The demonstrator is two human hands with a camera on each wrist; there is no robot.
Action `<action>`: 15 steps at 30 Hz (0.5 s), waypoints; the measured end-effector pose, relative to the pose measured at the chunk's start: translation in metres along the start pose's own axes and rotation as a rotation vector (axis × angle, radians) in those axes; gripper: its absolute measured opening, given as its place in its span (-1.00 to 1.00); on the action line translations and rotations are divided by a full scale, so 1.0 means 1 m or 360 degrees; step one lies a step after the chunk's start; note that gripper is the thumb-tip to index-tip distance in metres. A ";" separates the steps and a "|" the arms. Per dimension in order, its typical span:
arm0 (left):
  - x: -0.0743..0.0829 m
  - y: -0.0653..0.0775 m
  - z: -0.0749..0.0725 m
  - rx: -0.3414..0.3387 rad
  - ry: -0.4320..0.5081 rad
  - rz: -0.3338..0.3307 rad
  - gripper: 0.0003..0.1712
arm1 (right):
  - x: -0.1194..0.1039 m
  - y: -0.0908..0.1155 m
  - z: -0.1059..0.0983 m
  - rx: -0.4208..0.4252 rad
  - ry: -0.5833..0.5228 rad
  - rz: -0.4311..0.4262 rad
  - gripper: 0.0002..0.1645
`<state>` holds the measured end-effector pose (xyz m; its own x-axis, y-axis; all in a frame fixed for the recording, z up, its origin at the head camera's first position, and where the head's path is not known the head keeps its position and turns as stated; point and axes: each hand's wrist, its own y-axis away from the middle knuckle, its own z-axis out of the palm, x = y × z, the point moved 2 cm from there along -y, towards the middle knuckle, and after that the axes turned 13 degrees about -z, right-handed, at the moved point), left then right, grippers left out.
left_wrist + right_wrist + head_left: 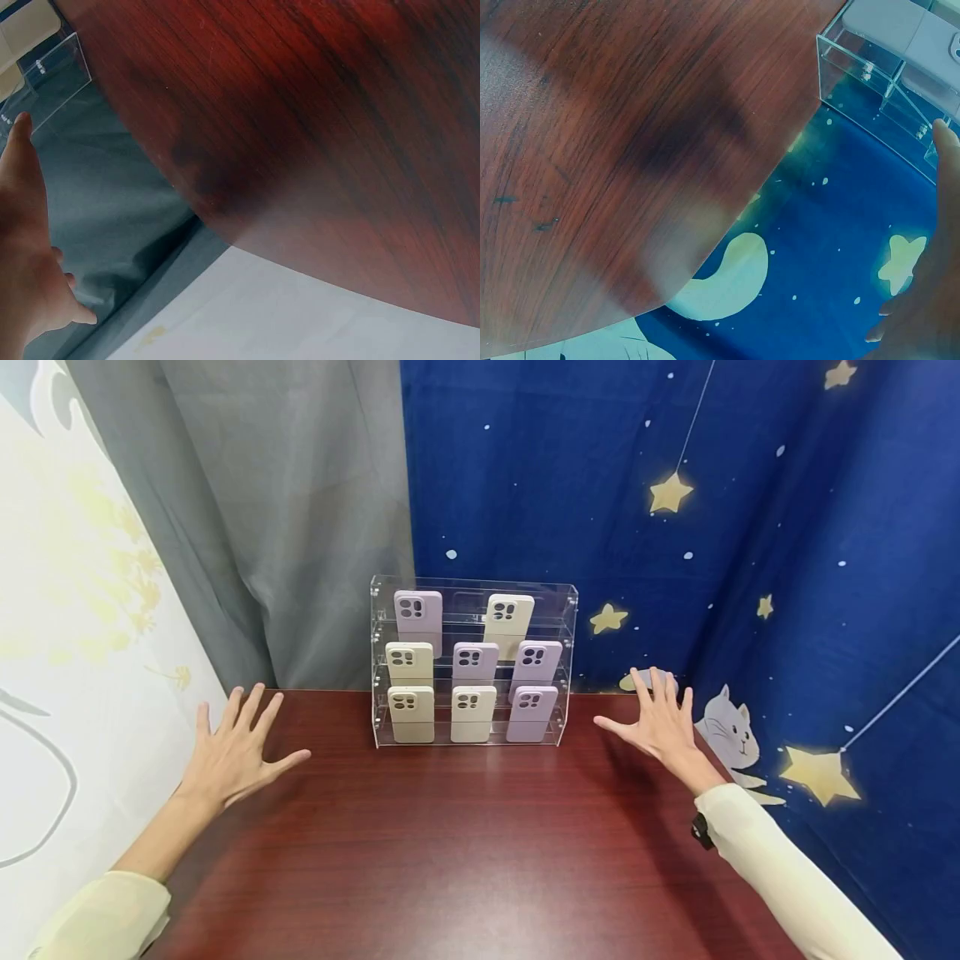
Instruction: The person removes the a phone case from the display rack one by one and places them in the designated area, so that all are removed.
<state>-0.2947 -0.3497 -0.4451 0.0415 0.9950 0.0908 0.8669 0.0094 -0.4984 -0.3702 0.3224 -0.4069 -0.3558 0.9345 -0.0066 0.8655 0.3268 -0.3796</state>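
Note:
A clear acrylic tiered rack [463,602] stands at the back of the table. It holds phone-shaped pieces with square camera areas; I cannot tell phones from phone cases. The top tier has a lilac one [417,612] on the left and a cream one [510,617] on the right. Below are a cream one [409,662] and two lilac ones. Two cream ones and a lilac one [532,714] fill the lowest tier. My left hand [228,756] is spread left of the rack, holding nothing. On the other side, my right hand [663,722] is likewise spread and holds nothing.
The dark red wooden table [480,843] spreads in front of the rack. Behind it hang a grey curtain [315,527] and a blue star-printed curtain [540,485]. White patterned cloth [90,710] borders the left side. A dark band [701,831] circles the right wrist.

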 end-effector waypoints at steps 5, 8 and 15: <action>0.002 0.000 0.001 0.0000 -0.0005 0.0000 0.28 | 0.000 0.001 0.003 -0.0049 -0.0051 0.0030 0.47; 0.003 0.000 0.002 0.0002 0.0000 0.0002 0.27 | 0.000 0.001 0.004 -0.0072 -0.0072 0.0044 0.47; 0.005 -0.001 0.006 -0.0016 0.0015 -0.0014 0.26 | -0.004 0.000 0.007 -0.0107 -0.0122 0.0059 0.49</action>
<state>-0.2982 -0.3437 -0.4497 0.0382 0.9939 0.1034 0.8723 0.0173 -0.4886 -0.3713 0.3172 -0.4135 -0.3467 0.9335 -0.0913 0.8994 0.3032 -0.3150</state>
